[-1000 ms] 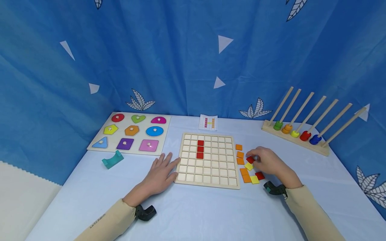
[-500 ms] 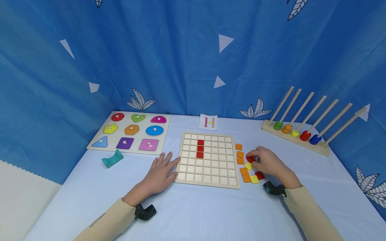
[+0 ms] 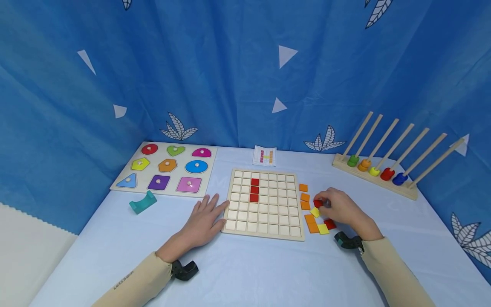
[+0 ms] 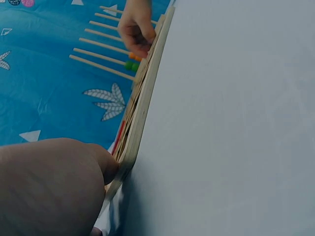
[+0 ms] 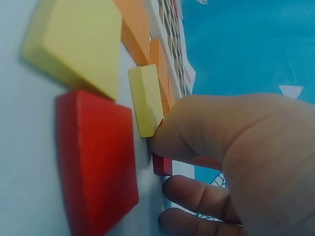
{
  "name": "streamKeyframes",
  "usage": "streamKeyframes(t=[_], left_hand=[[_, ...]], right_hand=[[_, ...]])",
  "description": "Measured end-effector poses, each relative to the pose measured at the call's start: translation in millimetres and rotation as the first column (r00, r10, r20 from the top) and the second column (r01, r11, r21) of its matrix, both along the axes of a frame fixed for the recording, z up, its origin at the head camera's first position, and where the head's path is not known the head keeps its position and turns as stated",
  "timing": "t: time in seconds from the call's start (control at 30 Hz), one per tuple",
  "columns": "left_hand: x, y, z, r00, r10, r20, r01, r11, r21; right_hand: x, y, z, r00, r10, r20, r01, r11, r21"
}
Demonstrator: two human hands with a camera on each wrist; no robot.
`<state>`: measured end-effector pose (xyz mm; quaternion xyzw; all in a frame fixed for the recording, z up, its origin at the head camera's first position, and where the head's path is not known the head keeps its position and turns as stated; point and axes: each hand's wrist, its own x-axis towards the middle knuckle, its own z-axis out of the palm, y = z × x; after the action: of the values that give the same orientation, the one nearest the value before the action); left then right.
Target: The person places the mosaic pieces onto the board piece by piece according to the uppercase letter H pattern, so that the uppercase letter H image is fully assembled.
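My left hand (image 3: pixel 205 221) lies with fingers spread on the table, thumb and fingertips at the left edge of a wooden grid board (image 3: pixel 276 207). Three red tiles (image 3: pixel 255 190) fill a short column in the board. Right of the board, my right hand (image 3: pixel 339 207) pinches a red square tile (image 3: pixel 318 204) between thumb and fingers. The right wrist view shows that tile mostly behind the thumb (image 5: pixel 192 130). Close by lie a yellow tile (image 5: pixel 146 101), a second yellow tile (image 3: pixel 323 229), another red tile (image 5: pixel 101 162) and several orange tiles (image 3: pixel 312 224).
A small pattern card (image 3: pixel 264 156) lies behind the board. At back left is a knobbed shape puzzle (image 3: pixel 178 172), with a teal curved block (image 3: pixel 143 203) in front. A wooden peg stand (image 3: pixel 376 177) with coloured beads stands at back right, before a blue curtain (image 3: pixel 215 85).
The fingers of my right hand have drawn together on the red tile, which has shifted very slightly. My left hand and the board have stayed put.
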<state>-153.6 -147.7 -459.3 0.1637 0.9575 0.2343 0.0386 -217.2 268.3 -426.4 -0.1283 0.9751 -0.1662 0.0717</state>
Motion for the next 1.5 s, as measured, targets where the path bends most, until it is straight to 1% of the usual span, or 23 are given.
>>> streamKeyframes(t=[0.4, 0.8, 1.0, 1.13, 1.3, 1.4, 1.5], left_hand=[[0.9, 1.0, 1.8, 1.000, 0.003, 0.004, -0.003, 1.000, 0.003], [0.9, 0.6, 0.7, 1.000, 0.007, 0.015, -0.007, 1.000, 0.002], [0.6, 0.3, 1.5, 1.000, 0.002, 0.013, -0.002, 1.000, -0.001], [0.5, -0.1, 2.0, 1.000, -0.001, 0.012, 0.001, 1.000, -0.005], [0.6, -0.2, 1.9, 1.000, 0.004, 0.010, -0.004, 1.000, -0.005], [1.0, 0.2, 1.5, 1.000, 0.003, 0.005, -0.003, 1.000, 0.003], [1.0, 0.5, 1.4, 1.000, 0.005, 0.008, -0.005, 1.000, 0.001]], right_hand=[[-0.3, 1, -2.4, 1.000, -0.007, -0.029, 0.007, 1.000, -0.004], [-0.2, 1, -0.1, 0.999, -0.020, -0.026, 0.020, 1.000, -0.006], [-1.1, 1, 2.1, 0.999, -0.007, -0.048, 0.007, 1.000, -0.003], [-2.0, -4, 4.4, 0.996, 0.036, -0.081, -0.037, 0.999, -0.009], [-4.0, -21, 8.2, 0.988, 0.110, -0.109, -0.114, 0.993, -0.032], [-5.5, -33, 9.9, 0.981, 0.160, -0.109, -0.166, 0.985, -0.053], [-6.8, -47, 11.9, 0.968, 0.220, -0.116, -0.229, 0.971, -0.068]])
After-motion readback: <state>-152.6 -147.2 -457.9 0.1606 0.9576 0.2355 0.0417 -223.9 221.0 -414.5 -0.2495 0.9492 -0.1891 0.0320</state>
